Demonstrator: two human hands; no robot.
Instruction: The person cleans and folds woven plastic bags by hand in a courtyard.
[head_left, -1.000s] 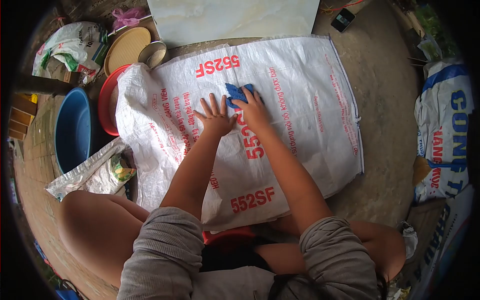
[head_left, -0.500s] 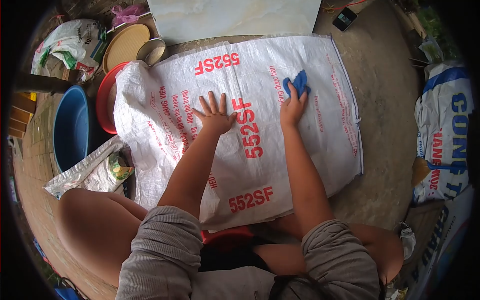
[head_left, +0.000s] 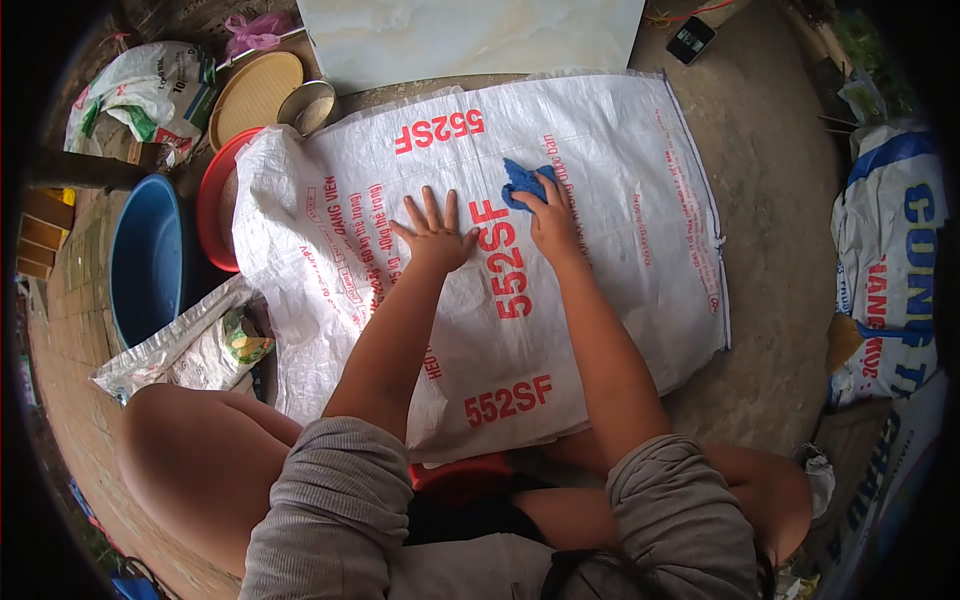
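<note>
a person is sitting with bent knees on either side of a white sack (head_left: 645, 330), which is lying spread out and slightly wrinkled before them, its red print showing. the left hand (head_left: 437, 235) is resting palm down on the middle of the sack, fully open, its fingers fanning apart and holding nothing. the right hand (head_left: 551, 225) is gripping a crumpled blue cloth (head_left: 524, 182), its fingers partly curling over the near edge. the cloth is lying against the sack's upper middle, just beyond the large red lettering, and is sitting to the right of the left hand; the two hands are staying apart. grey sleeves (head_left: 345, 480) are bunching around the elbows.

to the left, a red basin (head_left: 214, 205) is showing partly from under the sack's edge, and a blue basin (head_left: 145, 265) is standing just beside it. a small metal bowl (head_left: 292, 106) is sitting near the sack's upper left corner, next to a round tan tray (head_left: 252, 95). a marbled panel (head_left: 470, 42) is lying beyond the far edge, while a phone (head_left: 690, 39) is resting on the floor (head_left: 765, 200) to its right.
</note>
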